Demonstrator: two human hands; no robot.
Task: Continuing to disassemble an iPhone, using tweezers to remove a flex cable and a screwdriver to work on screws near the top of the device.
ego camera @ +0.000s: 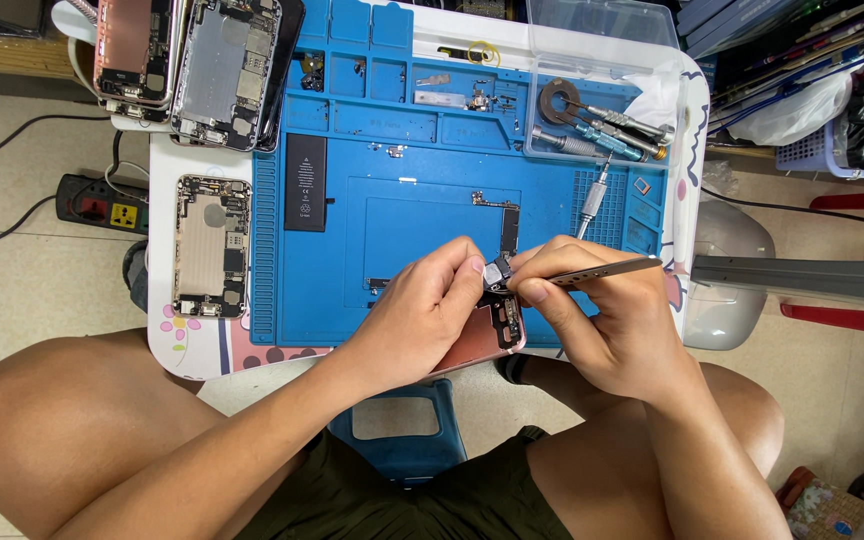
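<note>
Over the blue mat [402,180], left hand [432,310] grips phone [504,325], right [602,310] grips tweezers [612,270]; tray [602,30] holds screwdrivers [602,135].

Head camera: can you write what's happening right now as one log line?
left hand: holds phone | right hand: holds tweezers at small part | battery on blue mat

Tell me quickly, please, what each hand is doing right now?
Left hand: closed, pinching a small dark part over the opened pink phone.
Right hand: closed, holding metal tweezers at that part.
</note>
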